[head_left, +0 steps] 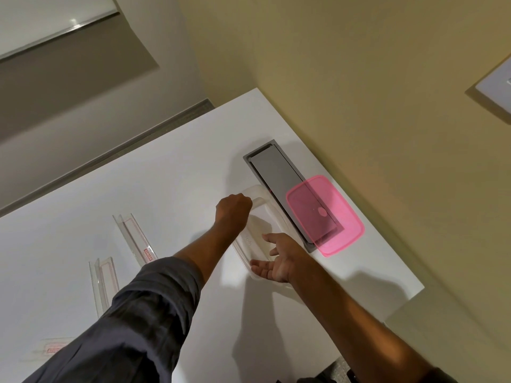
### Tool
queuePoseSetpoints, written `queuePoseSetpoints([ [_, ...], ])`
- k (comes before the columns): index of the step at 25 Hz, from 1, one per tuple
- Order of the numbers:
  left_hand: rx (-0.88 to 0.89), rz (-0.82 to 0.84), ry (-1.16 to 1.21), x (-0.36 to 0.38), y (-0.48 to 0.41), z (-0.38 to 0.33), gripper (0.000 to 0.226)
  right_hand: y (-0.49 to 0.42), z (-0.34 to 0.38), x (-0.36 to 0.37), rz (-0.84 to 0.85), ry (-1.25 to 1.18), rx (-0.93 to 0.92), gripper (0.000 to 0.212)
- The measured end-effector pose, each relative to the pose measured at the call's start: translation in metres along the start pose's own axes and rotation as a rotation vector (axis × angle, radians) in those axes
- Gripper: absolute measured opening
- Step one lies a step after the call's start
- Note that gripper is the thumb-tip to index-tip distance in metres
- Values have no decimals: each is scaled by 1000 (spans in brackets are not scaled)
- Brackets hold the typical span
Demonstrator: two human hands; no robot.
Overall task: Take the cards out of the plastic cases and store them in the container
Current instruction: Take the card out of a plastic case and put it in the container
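Note:
A clear plastic container (261,217) lies on the white table (166,175), just left of a grey hatch. My left hand (233,207) grips the container's far left rim with closed fingers. Spread open at the near end of the container is my right hand (276,258), its fingers touching the rim and holding nothing. Three clear plastic card cases with red print lie to the left: one (137,239) nearest the container, one (103,283) beside my left sleeve, one (54,348) flat at the bottom left. Whether cards are inside them cannot be made out.
A translucent pink lid (326,214) rests partly over the grey hatch (276,172) set into the table near its right edge. The table ends at the right, with floor beyond. A wall and a grey skirting run along the far left side.

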State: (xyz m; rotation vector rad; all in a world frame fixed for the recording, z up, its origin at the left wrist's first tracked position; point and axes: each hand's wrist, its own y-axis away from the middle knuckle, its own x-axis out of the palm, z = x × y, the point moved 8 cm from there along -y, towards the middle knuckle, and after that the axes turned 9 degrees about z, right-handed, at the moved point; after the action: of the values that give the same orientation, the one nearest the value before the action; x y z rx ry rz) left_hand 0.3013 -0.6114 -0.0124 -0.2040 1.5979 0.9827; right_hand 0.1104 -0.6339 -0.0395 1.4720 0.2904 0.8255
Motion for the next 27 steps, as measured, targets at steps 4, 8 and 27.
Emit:
queuePoseSetpoints([
  [4, 7, 21, -49, 5, 2, 2, 25, -1, 1, -4, 26, 51, 14, 76],
  [8, 21, 20, -64, 5, 5, 3, 24, -6, 2, -10, 35, 80, 45, 76],
  [27, -99, -170, 341, -7, 57, 32, 32, -10, 25, 3, 1, 294, -163, 67],
])
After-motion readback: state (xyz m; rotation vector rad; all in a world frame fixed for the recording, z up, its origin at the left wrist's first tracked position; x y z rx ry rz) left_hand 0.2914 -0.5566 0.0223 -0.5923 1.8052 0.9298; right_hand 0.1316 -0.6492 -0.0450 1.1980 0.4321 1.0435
